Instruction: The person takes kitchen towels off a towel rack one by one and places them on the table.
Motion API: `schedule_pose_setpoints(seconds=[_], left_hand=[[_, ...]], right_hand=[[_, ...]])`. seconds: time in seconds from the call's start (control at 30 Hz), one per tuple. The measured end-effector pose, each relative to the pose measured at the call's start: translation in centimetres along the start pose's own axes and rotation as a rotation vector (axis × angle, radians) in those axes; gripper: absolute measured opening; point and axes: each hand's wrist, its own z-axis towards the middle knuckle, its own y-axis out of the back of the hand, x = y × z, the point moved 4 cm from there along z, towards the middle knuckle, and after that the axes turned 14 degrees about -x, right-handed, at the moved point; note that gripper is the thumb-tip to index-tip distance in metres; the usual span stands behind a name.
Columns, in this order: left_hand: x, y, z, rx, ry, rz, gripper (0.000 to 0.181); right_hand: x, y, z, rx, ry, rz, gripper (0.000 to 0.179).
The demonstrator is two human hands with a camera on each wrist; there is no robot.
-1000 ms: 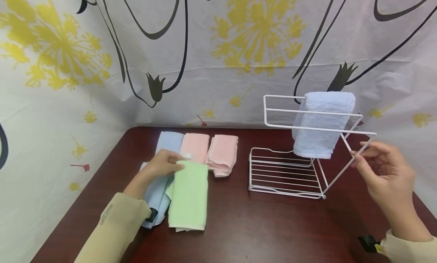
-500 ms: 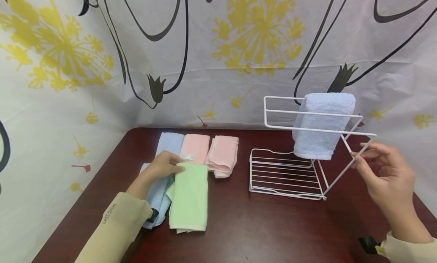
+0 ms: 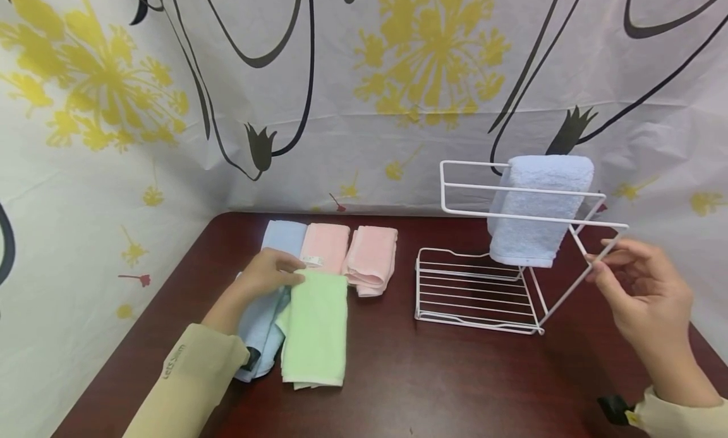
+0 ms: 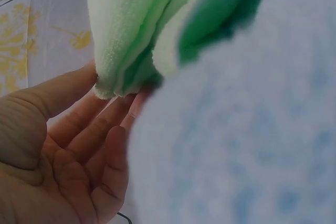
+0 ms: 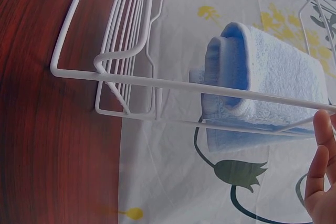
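Note:
My left hand point(image 3: 267, 275) pinches the top left corner of a folded green towel point(image 3: 315, 330) between thumb and fingertips. The left wrist view shows the green towel's point(image 4: 126, 30) layered folds at the thumb, with a blurred pale blue towel point(image 4: 236, 145) close to the camera. At the right, my right hand point(image 3: 645, 292) pinches the slanted side bar of a white wire rack point(image 3: 472, 323). Over the rack's upper bars hangs a light blue towel point(image 3: 537, 229), folded, its rolled edge visible in the right wrist view.
Left of the green towel lies a blue towel point(image 3: 258, 343), partly under my left wrist. Behind are another blue towel point(image 3: 284, 236) and two folded pink towels, one point(image 3: 324, 242) beside the other point(image 3: 371, 255). A patterned cloth point(image 3: 341, 134) encloses the dark wooden table point(image 3: 432, 387).

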Motion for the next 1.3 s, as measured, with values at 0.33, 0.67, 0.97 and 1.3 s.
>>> schedule_pose_setpoints(seconds=[0.33,0.67,0.97,1.3], left_hand=[[-0.3,1.1,-0.1,-0.029,-0.064,-0.051,0.026],[-2.7,2.4,0.0,-0.045,-0.130,-0.088,0.032],[-5.4,3.2,0.5,-0.058,-0.178,-0.163,0.037],[-9.8,4.1,1.5,-0.045,-0.262,-0.218,0.041]], right_hand=[[0.0,0.0,0.0,0.005,0.007,-0.050,0.036],[0.0,0.1,0.0,0.009,0.013,-0.059,0.036],[-0.1,0.2,-0.1,0.010,0.014,-0.055,0.035],[0.1,0.1,0.0,0.023,0.032,-0.133,0.037]])
